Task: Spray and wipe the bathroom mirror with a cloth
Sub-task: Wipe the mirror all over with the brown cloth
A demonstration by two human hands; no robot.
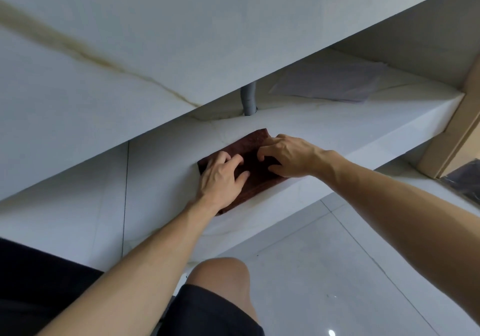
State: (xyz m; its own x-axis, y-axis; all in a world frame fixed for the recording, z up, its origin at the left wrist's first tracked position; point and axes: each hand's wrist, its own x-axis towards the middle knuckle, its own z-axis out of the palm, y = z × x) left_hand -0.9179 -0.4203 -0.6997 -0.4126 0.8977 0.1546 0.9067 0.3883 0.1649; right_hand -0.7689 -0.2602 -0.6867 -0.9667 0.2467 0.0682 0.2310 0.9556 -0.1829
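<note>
The cloth [255,159], a dark brown folded one, is lying on the lower shelf [337,128] of a white marble-look vanity, near the shelf's front edge, and no label or writing is showing on it. The left hand [220,177] is resting flat on its near end with fingers spread, gripping nothing; the right hand [288,156] is arching over its far end, fingertips pressing down, and whether they are pinching a fold is hard to tell. Both hands are covering much of the cloth. A grey corrugated drain hose [248,99] is passing through the shelf behind it. Pale sheets [330,81] are lying further right on the shelf, their nature unclear. A cardboard piece [446,138] is leaning at the right edge, cut off. Glossy white tiles [324,270] are covering the floor, and a bare knee [220,273] is showing below.
</note>
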